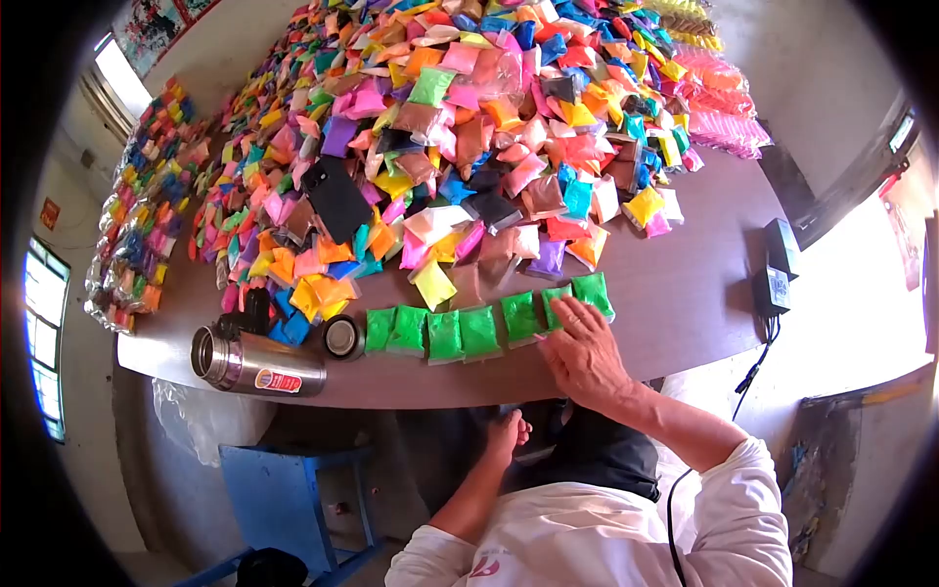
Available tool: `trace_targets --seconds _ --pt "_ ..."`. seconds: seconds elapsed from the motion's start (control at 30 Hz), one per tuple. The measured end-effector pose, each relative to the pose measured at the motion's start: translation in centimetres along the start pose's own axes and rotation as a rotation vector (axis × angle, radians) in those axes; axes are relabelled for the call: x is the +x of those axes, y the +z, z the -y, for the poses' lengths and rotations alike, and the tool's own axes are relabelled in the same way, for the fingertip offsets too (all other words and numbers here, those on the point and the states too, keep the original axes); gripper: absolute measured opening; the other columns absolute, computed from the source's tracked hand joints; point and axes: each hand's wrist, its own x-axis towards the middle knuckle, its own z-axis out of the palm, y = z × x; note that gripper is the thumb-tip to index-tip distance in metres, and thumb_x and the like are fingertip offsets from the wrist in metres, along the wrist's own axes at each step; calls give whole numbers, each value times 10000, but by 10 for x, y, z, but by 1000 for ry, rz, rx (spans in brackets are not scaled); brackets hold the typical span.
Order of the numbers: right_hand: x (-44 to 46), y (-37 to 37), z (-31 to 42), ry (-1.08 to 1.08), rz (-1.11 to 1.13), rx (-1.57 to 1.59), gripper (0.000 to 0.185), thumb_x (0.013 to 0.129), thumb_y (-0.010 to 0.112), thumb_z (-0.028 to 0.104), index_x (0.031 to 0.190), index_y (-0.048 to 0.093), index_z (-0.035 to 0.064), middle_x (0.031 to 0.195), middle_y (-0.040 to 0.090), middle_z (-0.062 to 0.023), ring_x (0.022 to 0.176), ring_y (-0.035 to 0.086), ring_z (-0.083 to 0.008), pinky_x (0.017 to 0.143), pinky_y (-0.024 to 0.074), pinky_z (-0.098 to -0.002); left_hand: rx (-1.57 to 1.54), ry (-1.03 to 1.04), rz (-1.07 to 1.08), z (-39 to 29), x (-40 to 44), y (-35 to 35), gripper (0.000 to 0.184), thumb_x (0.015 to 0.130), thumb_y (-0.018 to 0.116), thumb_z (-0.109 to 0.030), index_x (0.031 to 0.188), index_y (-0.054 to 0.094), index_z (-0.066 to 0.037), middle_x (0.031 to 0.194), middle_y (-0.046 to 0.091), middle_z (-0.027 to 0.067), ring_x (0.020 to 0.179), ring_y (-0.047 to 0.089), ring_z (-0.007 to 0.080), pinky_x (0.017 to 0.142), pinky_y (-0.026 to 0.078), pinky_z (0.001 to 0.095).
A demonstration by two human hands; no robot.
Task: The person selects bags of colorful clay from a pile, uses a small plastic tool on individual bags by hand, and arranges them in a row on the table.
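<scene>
Several small clear packets of green material lie in a row near the table's front edge; one green packet (477,331) sits mid-row and another green packet (592,290) is at the right end. Over the right part of the row, my right hand (589,357) reaches with fingers stretched out, touching or just above a green packet (555,301) it partly covers. Below the table edge, by my lap, my left hand (509,432) is curled closed, and no object shows in it.
A large heap of multicoloured packets (469,147) covers the back of the table. A black phone (335,199) lies on it. Left of the row are an open steel flask (264,362) and its lid (342,337). Black power adapters (778,284) sit right; a blue stool (279,499) stands below.
</scene>
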Motion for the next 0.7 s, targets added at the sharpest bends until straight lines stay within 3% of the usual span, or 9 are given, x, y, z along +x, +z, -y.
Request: trace_targets --seconds 0.23,0.37,0.43,0.7 --pt "5 5 10 -108 -16 174 143 845 592 123 821 574 -17 1199 524 -239 1181 458 -413 993 357 -477 77 20 -23 -6 -7 3 344 902 501 -235 599 484 -73 648 611 106 476 525 153 453 428 269" --pt "4 -15 -19 7 -151 216 111 847 573 66 805 561 -36 1181 536 -251 1170 461 -437 982 387 -459 38 25 -39 -5 -10 -4 350 876 517 -262 595 517 -55 645 621 101 468 530 125 455 438 250" --pt "-3 -18 -36 84 -190 68 117 846 576 103 825 567 -12 1198 523 -250 1171 455 -441 994 378 -451 43 30 -43 1 -4 -6 352 877 518 -265 594 517 -56 650 624 102 470 531 126 455 438 251" --pt "-11 -14 -40 123 -140 200 123 877 537 92 868 556 -29 1149 557 -230 1142 486 -410 970 406 -426 68 62 -60 0 -12 6 350 881 524 -260 596 523 -58 634 616 97 463 521 117 429 417 239"
